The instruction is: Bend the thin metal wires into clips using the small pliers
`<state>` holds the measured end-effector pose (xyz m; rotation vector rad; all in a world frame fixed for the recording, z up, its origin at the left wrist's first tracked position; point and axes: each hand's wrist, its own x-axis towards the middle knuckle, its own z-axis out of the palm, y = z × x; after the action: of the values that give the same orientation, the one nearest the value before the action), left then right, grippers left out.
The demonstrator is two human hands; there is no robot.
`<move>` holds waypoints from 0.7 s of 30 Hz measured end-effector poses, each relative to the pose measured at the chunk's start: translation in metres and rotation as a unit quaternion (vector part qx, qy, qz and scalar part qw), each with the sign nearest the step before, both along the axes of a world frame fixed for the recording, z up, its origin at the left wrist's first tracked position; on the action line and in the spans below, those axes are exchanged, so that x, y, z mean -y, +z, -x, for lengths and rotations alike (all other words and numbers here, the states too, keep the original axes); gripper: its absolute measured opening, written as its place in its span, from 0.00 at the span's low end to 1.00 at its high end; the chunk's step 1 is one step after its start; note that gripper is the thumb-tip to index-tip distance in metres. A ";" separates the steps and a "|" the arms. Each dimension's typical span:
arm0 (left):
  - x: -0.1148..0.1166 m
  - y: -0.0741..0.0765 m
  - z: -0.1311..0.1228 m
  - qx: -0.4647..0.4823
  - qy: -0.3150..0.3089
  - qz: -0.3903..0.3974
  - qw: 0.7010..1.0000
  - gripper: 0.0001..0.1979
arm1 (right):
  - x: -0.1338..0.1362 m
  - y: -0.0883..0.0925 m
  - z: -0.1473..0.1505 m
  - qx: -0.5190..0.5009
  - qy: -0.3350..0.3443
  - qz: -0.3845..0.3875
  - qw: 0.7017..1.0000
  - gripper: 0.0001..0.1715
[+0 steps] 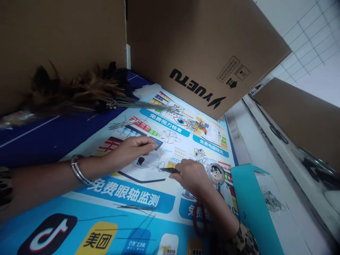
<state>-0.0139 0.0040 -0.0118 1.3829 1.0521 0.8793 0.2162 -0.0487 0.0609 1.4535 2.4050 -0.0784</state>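
Note:
My right hand is closed around a pair of dark-tipped pliers, pointing left. At the tips of the pliers is a small bent loop of thin wire. My left hand, with a silver bangle on the wrist, is closed in a pinch just above and left of it. A faint strand seems to curve from its fingertips toward the loop. Beyond both hands lies a shaped wire piece, and small wire pieces cluster above my right hand. Red-handled scissors lie partly under my right forearm.
A printed poster sheet covers the table. Straight wires lie in front; a wire bundle and brown feathers lie behind. A large cardboard box stands at the back. At right, an open turquoise box holds tangled wire.

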 end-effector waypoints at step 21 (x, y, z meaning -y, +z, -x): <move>-0.003 -0.002 0.000 0.000 -0.014 0.014 1.000 0.17 | -0.009 0.003 -0.024 -0.083 -0.051 0.042 0.994 0.22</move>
<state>-0.0136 0.0066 -0.0139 1.3707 1.0391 0.8422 0.2399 -0.0398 0.0644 1.5867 2.4215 -0.3348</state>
